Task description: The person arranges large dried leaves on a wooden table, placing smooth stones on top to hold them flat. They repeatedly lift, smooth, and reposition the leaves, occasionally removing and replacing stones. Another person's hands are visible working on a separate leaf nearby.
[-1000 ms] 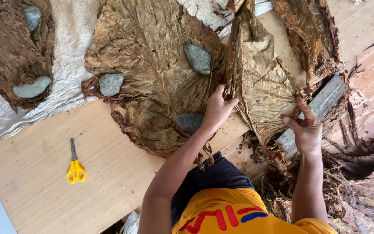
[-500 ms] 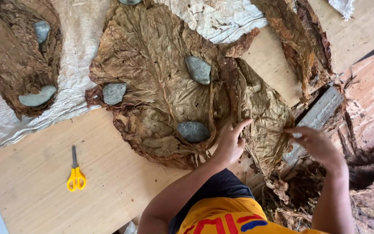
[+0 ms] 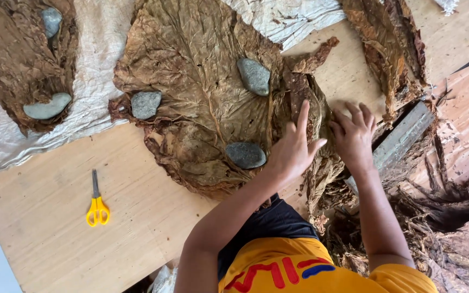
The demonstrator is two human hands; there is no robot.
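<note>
A big pile of dried brown leaves lies on a wooden board, held down by three grey stones. On the pile's right edge rests a crumpled brown leaf. My left hand lies flat on this leaf, fingers spread, just right of the nearest stone. My right hand presses the same leaf's right side, fingers apart, next to a grey bar.
Yellow-handled scissors lie on the wooden board at the left. A second leaf pile with two stones sits on pale sacking at the far left. More dry leaves and stems crowd the right side.
The crumpled leaf, held up by both hands a second ago, has come down onto the pile's right edge. Both hands now lie flat on it.
</note>
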